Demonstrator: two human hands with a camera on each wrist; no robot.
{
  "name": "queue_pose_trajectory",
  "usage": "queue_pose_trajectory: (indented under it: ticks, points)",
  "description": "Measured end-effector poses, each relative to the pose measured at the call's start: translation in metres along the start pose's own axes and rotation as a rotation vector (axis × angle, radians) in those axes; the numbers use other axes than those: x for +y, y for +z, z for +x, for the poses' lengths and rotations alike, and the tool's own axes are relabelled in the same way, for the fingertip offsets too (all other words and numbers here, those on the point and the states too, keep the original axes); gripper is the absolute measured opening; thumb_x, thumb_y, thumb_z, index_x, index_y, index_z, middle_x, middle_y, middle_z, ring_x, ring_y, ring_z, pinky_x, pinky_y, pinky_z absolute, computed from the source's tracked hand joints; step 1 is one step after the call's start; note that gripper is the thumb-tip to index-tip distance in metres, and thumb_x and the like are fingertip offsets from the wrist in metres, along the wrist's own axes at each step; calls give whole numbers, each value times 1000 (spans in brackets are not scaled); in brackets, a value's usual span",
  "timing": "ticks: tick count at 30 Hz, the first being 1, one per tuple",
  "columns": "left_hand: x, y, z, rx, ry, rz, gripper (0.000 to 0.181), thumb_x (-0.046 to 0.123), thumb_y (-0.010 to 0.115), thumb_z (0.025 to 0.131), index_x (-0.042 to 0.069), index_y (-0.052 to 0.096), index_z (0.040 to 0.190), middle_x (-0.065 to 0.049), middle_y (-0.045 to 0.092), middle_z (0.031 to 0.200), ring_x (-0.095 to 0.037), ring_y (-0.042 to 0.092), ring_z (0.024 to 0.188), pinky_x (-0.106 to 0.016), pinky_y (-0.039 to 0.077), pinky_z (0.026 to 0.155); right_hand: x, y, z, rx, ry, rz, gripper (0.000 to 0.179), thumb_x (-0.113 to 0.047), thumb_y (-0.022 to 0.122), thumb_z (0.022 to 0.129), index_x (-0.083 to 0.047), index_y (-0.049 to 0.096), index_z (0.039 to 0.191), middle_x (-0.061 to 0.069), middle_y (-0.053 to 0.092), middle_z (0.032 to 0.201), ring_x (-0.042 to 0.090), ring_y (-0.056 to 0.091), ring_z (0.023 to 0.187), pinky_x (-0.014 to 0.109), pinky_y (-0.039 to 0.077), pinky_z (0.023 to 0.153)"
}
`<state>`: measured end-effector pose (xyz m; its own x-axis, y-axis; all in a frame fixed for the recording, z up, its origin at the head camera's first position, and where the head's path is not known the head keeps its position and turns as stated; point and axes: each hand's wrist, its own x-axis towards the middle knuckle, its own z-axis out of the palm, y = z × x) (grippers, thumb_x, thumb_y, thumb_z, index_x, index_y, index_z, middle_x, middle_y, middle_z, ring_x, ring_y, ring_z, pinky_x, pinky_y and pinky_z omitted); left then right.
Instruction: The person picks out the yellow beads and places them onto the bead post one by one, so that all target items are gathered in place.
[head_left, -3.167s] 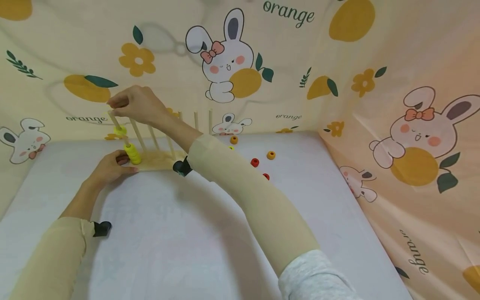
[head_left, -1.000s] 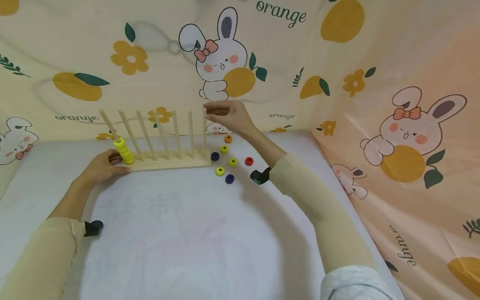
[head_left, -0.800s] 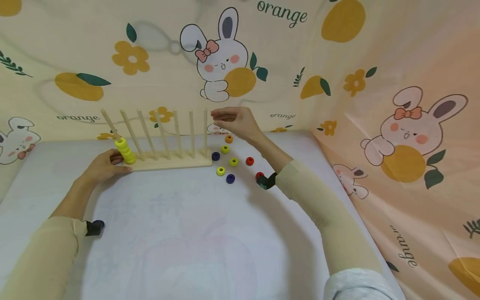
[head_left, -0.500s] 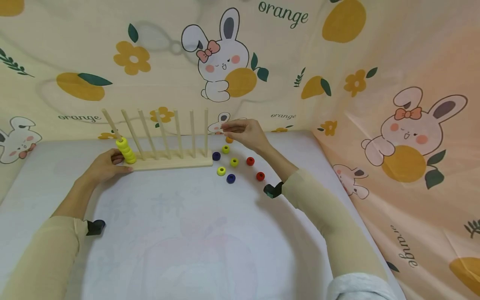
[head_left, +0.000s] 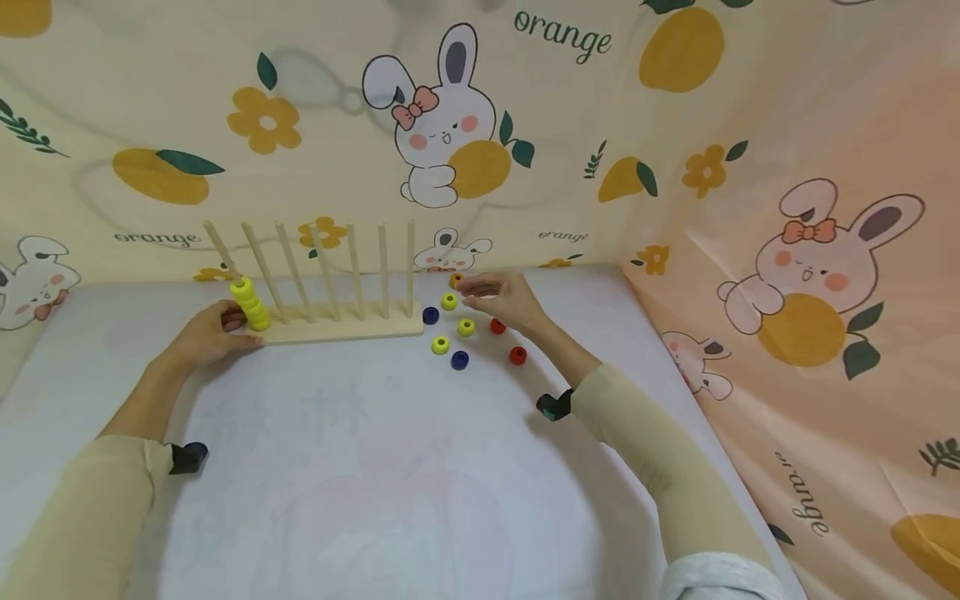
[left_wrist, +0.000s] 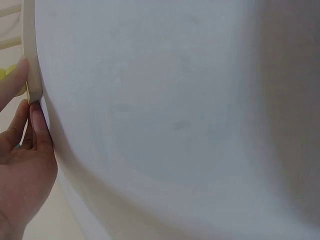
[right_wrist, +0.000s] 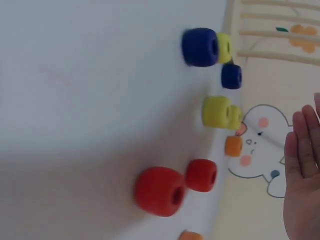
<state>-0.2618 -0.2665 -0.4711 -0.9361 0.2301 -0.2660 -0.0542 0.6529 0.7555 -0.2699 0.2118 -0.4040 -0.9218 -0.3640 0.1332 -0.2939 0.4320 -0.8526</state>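
- Governing relation, as judged: the loose beads (head_left: 466, 332) lie off the right end of the wooden peg rack (head_left: 341, 330), below and mostly left of the right hand (head_left: 506, 302), which is much the nearer hand.
- Right hand: fingers extended, grasping nothing; in the head view the far orange bead (head_left: 456, 281) shows just beside its fingertips and a red bead (head_left: 497, 328) is partly hidden by it. No contact is discernible.
- Long axis: the rack runs left to right across the desk (head_left: 337, 450).
- Left hand (head_left: 202, 337): clamped on the rack's left end, beside the yellow stack (head_left: 251, 305) on the leftmost peg (head_left: 222, 250).
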Motion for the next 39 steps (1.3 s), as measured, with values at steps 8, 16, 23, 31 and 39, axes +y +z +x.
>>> queue_pose_trajectory:
  ticks: [8,16,23,31,39]
  points:
    - [5,1,2,2,6,-3,95,26,75,90,-18,14,149,-40,29,148,-52,32,137,-60,28,114,35,0,-10,-5,67,-57,26,-15,76,89,-11,75,115,10,72,115,18,67,107,35,54,95]
    - [6,4,2,6,-11,-1,94,27,74,91,-17,15,149,-39,29,149,-52,31,137,-60,27,115,60,0,-14,-10,132,-71,28,-17,77,87,-14,75,115,7,73,114,20,67,108,28,58,77]
    - [4,6,1,-3,-2,-13,94,26,76,90,-17,17,149,-38,31,148,-51,32,137,-59,28,114,74,1,-13,-61,251,-91,27,-17,78,86,-20,76,114,-2,72,115,17,67,105,27,59,71]
    - [4,4,-1,9,-2,-20,95,27,77,89,-15,17,150,-37,32,149,-51,32,137,-59,28,115,77,4,-6,-120,206,-175,31,-18,80,85,-22,76,115,-6,73,109,14,66,100,30,56,88]
    - [5,3,-3,22,-7,-12,95,27,76,89,-15,18,150,-37,32,149,-50,33,137,-59,28,114,79,9,1,-147,229,-242,28,-28,81,84,-29,77,112,-9,72,113,12,63,100,30,54,90]
